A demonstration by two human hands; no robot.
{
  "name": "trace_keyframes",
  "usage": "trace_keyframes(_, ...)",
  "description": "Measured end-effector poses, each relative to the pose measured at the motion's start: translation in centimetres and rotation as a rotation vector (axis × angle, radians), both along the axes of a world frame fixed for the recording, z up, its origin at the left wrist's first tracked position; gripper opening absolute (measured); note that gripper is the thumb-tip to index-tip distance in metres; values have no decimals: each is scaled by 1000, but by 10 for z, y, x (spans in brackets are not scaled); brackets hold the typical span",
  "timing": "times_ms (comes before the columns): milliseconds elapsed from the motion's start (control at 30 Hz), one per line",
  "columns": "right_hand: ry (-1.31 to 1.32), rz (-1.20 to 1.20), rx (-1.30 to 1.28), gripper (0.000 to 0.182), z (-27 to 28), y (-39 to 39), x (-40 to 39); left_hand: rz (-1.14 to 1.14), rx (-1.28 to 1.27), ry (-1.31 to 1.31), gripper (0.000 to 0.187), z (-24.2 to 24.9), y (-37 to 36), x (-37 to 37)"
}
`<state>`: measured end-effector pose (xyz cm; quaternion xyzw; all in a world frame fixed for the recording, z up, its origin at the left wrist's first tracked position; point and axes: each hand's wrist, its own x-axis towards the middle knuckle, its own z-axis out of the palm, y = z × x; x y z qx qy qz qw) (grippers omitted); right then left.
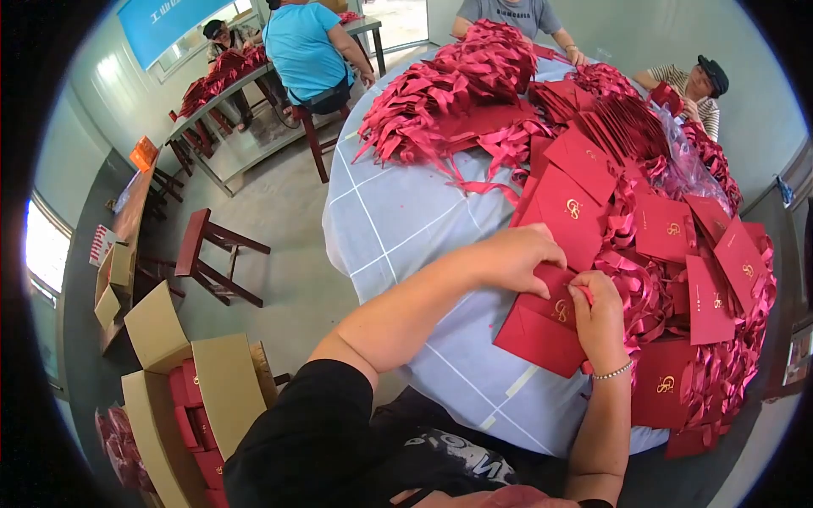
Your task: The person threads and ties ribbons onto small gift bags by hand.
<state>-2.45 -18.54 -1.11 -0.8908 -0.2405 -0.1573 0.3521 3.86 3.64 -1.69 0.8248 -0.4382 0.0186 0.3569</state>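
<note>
A flat red paper gift bag [529, 332] with a gold logo lies near the front edge of the round table, under both my hands. My left hand [521, 256] is closed, its fingers curled at the bag's upper part; the fingertips are partly hidden. My right hand [601, 317], a beaded bracelet at the wrist, pinches what looks like a bit of the bag's red ribbon, mostly covered by the fingers. Just beyond my hands are more red bags [569, 212] with gold logos. To the right, bags with ribbon handles [648, 296] lie heaped.
A large pile of ribboned bags [457, 93] covers the far side of the table [381, 216]. Clear plastic [690, 165] lies at the right. People sit across and at a back table. A stool [207, 254] and an open carton of red bags [224, 381] stand left.
</note>
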Motion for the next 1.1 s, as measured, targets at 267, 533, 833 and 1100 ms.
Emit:
trace_keyframes(267,-29,-36,-37,8,-3,1,0,-90,-7,38,50,-12,2,7)
trace_keyframes(533,-242,-20,-48,10,-5,8,2,6,43,149,42,-17,-3,11)
trace_keyframes(833,-161,-7,-45,4,-11,8,-1,-36,-103,266,27,-18,1,16)
trace_keyframes(1100,-117,-39,31,5,-22,-1,6,-9,-96,502,25,-16,5,17)
